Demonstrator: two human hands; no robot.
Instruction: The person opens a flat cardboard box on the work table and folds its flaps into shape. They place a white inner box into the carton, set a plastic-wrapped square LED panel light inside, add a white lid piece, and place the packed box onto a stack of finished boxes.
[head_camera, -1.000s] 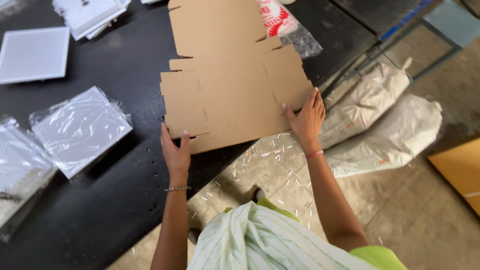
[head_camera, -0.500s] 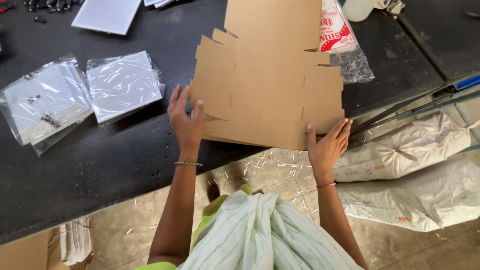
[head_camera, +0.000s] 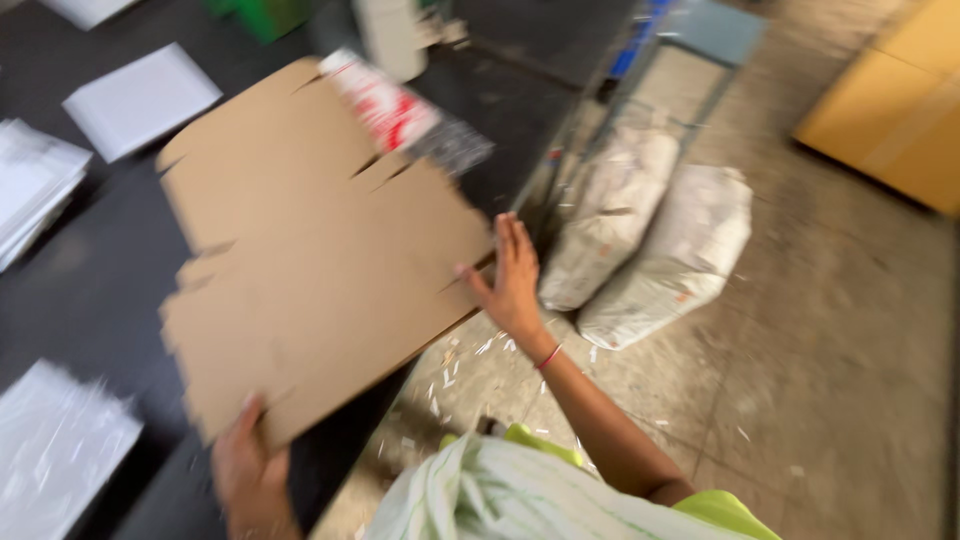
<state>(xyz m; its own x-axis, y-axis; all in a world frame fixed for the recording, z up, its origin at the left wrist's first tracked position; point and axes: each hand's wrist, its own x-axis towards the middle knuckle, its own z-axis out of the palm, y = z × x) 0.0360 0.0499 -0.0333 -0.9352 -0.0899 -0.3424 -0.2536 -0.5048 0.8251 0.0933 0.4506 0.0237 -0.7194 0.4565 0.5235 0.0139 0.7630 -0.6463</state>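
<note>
Cardboard: a big flat die-cut cardboard sheet with slots and flaps along its edges, lying across the black table and sticking out past the table's near right edge, over the floor.

Left hand: the left hand is at the near corner of the sheet, fingers curled over the edge. It looks like it's pinching that corner, but the shot is smeared with blur, so I can't say for sure how tight the hold is.

Right hand: the right hand is open, fingers straight and together, palm pushed against the right edge of the sheet. Not gripping, just bracing it.

Around it: a clear plastic bag with red print lies on the far end of the sheet. White flat packs sit on the far left of the table, and more plastic-wrapped packs at the near left. Two stuffed white sacks lean on the floor to the right, with paper scraps around them.

Doing it well, imo: with the sheet this floppy, keep both hands spread wide on opposite edges like this, lift or turn it flat so it doesn't crease off the score lines, and watch that the bag on top doesn't slide off.
</note>
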